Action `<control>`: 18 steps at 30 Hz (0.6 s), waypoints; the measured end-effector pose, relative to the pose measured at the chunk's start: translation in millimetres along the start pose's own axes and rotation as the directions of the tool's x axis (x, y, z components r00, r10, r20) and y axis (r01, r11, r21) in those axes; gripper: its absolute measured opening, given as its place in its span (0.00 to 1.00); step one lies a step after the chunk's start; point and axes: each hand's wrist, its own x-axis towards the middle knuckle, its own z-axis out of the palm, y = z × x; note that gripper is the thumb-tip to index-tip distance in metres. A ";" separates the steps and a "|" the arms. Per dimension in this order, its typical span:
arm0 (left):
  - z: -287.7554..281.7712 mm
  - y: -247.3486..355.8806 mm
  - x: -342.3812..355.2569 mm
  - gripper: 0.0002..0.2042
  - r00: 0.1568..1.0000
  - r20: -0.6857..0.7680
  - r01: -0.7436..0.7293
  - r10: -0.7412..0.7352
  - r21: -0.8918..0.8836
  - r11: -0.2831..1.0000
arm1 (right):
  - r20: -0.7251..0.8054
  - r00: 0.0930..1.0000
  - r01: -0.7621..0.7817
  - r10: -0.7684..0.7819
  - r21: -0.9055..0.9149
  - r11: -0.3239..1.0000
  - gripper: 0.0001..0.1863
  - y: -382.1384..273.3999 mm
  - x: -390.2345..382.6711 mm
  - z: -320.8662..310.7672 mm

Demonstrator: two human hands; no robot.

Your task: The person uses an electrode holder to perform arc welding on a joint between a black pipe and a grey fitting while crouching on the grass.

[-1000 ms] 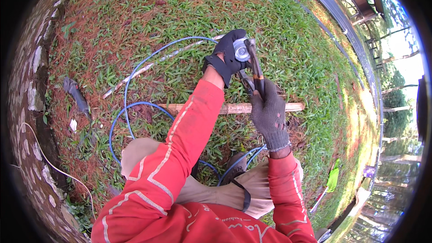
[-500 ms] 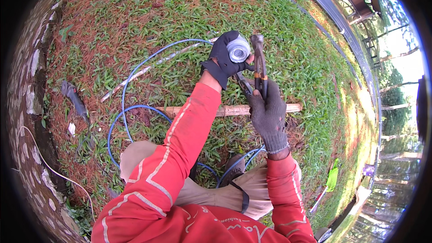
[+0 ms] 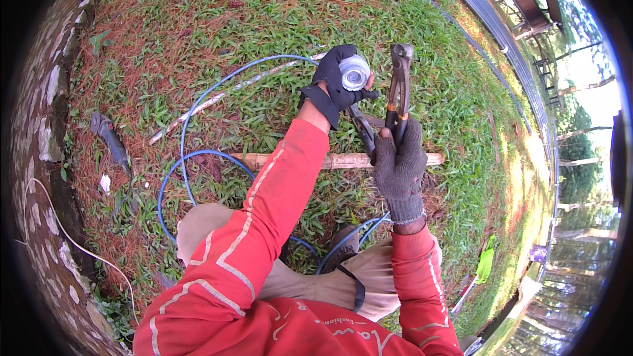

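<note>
My left hand (image 3: 337, 82), in a black glove with bare fingertips, is closed around a clear, round piece with a ringed end (image 3: 355, 73); its exact kind I cannot make out. A grey knit glove covers my right hand (image 3: 401, 168), wrapped around the handles of metal pliers (image 3: 400, 79) whose head points away from me. The pliers stand upright to the right of the clear piece, apart from it. Between my hands slants a second dark-handled metal tool (image 3: 362, 130); which hand bears it is unclear. Blue cable (image 3: 217, 86) loops up to behind my left hand.
A bamboo pole (image 3: 330, 161) lies across the grass below my hands, and a thin pale stick (image 3: 198, 112) beyond my left forearm. At the left are a dark grey tool (image 3: 111, 142) and a stone edge (image 3: 49, 132). Dark pipes (image 3: 484, 16) run along the far right.
My right hand has shifted right with the pliers, widening the gap to the clear piece, and the pliers' head has turned. My left hand has moved slightly right, still gripping that piece.
</note>
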 end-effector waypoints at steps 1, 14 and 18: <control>5.3 -2.1 -2.1 0.10 0.999 -0.033 0.004 -0.004 -0.005 1.000 | 0.002 1.000 0.006 -0.006 -0.033 0.999 0.19 -2.0 -1.0 0.7; -15.0 8.1 8.0 0.11 0.995 0.056 0.083 -0.081 -0.029 0.996 | 0.183 0.983 0.075 -0.022 -0.284 0.956 0.20 7.1 4.1 6.9; -20.4 4.9 5.1 0.11 1.000 -0.024 0.015 -0.014 0.076 0.997 | 0.139 0.989 0.066 -0.048 -0.132 0.989 0.19 0.7 -4.3 8.9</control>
